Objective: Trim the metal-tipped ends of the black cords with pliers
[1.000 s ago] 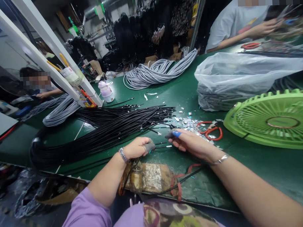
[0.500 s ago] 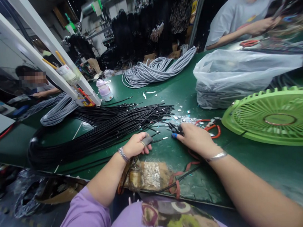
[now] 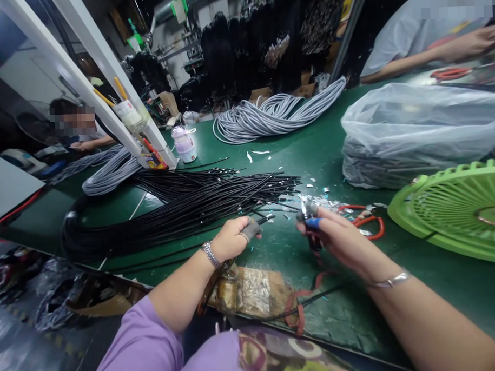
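My left hand (image 3: 239,237) is closed on a black cable (image 3: 267,219), whose end pokes out past the fingertips to the right. Grey wrapping covers some of my left fingers. In my right hand (image 3: 334,228) is a small plier-like hand tool (image 3: 313,241) with a shiny head and dark grip; the fingers hide much of it. Blue tape is wound round one right digit. A long bundle of black cables (image 3: 171,220) lies beyond my left hand, its cut ends toward the right. White scraps (image 3: 323,203) are strewn behind my right hand.
Red-handled scissors (image 3: 368,227) and a green fan (image 3: 459,210) are at the right, before a clear plastic bag (image 3: 416,131). Grey cable coils (image 3: 269,117), a lilac bottle (image 3: 184,144) and a white post (image 3: 109,66) stand farther back. A taped block (image 3: 255,288) sits at the near edge.
My right hand has lifted the tool up off the scraps and turned it upright. My left hand still grips the cable. The whole view has swung slightly left.
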Demonstrator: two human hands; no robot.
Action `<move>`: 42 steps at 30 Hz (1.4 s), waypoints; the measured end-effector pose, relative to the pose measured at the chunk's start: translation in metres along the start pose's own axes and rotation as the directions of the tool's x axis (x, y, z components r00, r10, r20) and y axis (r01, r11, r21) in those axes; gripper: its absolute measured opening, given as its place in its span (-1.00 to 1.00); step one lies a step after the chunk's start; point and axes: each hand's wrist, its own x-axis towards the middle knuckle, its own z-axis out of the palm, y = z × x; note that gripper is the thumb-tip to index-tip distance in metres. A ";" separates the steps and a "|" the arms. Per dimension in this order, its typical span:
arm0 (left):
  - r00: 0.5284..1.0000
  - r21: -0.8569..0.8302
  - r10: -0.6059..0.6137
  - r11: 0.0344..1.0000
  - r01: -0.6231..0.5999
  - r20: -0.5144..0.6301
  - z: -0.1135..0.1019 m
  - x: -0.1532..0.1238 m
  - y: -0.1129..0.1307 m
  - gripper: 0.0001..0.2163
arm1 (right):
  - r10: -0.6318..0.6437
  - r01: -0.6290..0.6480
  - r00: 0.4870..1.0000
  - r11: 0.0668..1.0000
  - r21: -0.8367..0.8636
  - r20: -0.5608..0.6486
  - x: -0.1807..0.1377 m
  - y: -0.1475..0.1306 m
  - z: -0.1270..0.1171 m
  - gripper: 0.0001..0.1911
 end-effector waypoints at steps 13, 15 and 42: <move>0.933 -0.578 -0.250 0.733 0.357 0.260 -0.005 0.001 0.013 -0.66 | -0.129 0.151 0.969 0.984 -0.094 0.210 -0.009 0.014 0.028 -0.68; 0.923 -0.614 -0.235 0.692 0.380 0.306 -0.006 0.001 0.012 -0.68 | -0.229 0.268 0.955 0.939 -0.217 0.187 -0.006 0.018 0.030 -0.61; 0.864 -0.594 -0.158 0.667 0.450 0.478 -0.006 -0.001 0.013 -0.62 | -0.326 0.362 0.931 0.884 -0.297 0.166 -0.005 0.017 0.035 -0.65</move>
